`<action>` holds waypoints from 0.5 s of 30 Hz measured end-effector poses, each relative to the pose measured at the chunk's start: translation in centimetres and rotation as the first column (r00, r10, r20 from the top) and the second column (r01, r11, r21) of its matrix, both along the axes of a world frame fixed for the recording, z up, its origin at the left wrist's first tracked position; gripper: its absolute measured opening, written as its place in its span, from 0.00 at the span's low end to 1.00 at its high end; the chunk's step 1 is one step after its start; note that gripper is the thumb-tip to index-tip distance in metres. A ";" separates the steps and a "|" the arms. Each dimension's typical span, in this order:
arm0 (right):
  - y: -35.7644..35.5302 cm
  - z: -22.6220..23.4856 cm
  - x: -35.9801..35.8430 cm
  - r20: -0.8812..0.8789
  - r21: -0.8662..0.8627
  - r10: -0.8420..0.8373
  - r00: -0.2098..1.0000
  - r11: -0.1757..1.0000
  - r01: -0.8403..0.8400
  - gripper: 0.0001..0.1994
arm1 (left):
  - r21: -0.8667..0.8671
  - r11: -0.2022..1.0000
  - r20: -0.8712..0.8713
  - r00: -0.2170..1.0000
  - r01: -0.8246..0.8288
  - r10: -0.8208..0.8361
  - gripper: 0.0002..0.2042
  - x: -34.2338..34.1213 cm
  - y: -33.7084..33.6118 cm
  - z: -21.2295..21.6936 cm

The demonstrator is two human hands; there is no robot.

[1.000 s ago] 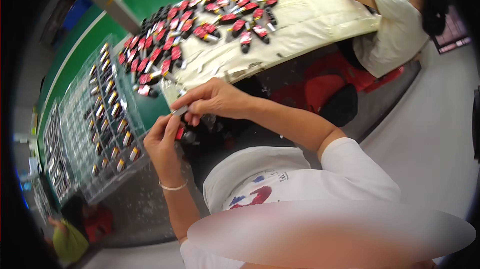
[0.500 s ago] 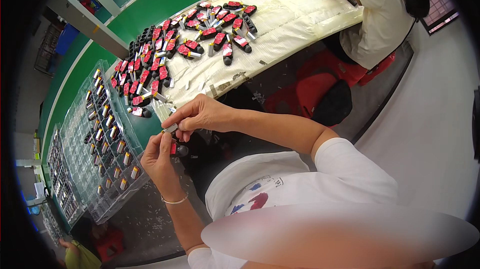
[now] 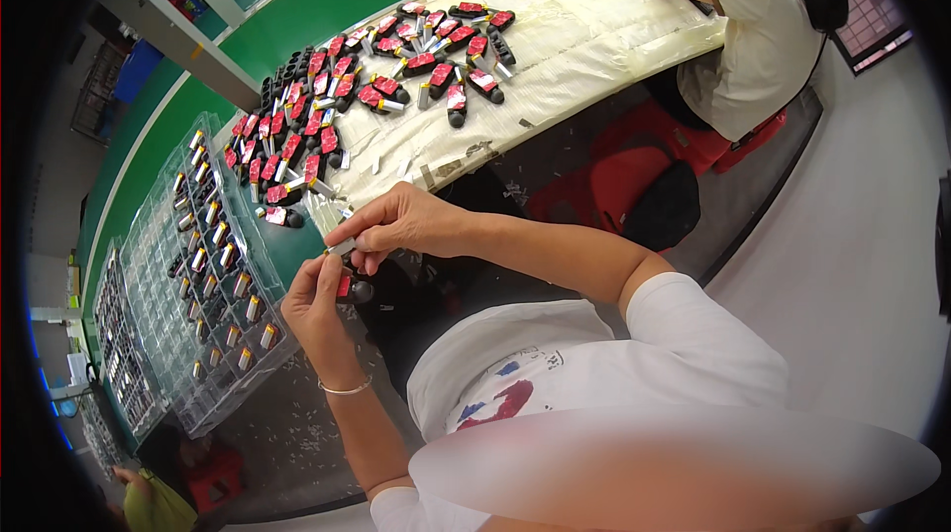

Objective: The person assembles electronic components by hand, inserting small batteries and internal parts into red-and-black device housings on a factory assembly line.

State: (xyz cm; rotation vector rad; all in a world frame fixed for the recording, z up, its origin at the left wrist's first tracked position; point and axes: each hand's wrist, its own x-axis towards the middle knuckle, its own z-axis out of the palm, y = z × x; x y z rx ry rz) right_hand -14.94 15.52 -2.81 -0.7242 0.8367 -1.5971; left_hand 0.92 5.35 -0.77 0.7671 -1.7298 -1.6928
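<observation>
Both my hands meet over the table's near edge, close to the clear tray. My left hand (image 3: 315,312) is closed round a small black device (image 3: 361,290) with a red face; its rounded dark end sticks out beside the palm. Between the fingertips of my right hand (image 3: 401,225) is a small silver battery (image 3: 342,247), pinched by thumb and forefinger. My left thumb and forefinger press close to the battery's lower end. Whether the battery is joined to the device is hidden by the fingers.
A heap of similar black devices with red faces (image 3: 421,60) and silver batteries lies on the cream-covered table (image 3: 575,27). At left, a clear compartment tray (image 3: 260,269) holds several devices, with another filled tray (image 3: 124,354) beyond. A co-worker (image 3: 758,47) sits far right near a red stool (image 3: 614,185).
The hands keep nearly the same hold, with the right fingers shifted slightly along the battery. The whole view has moved a little.
</observation>
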 end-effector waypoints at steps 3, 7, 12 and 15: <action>-0.3 -0.1 0.1 -0.018 0.020 0.012 1.000 1.000 -0.011 0.17 | 0.053 0.998 0.018 0.999 -0.032 0.031 0.06 0.0 0.0 0.0; 0.4 0.3 -0.3 -0.098 0.055 -0.053 0.994 0.997 0.058 0.17 | 0.060 0.998 0.005 1.000 0.007 -0.008 0.07 -0.8 0.1 0.4; 0.1 -0.3 -0.5 -0.066 0.084 -0.063 0.996 0.994 0.069 0.16 | 0.051 0.999 -0.038 0.999 -0.007 0.009 0.07 -0.7 0.1 -0.7; -0.3 -0.3 -0.4 -0.074 0.135 -0.085 0.994 0.986 0.094 0.15 | 0.023 1.000 -0.059 0.998 -0.011 0.013 0.08 -0.7 0.1 -0.9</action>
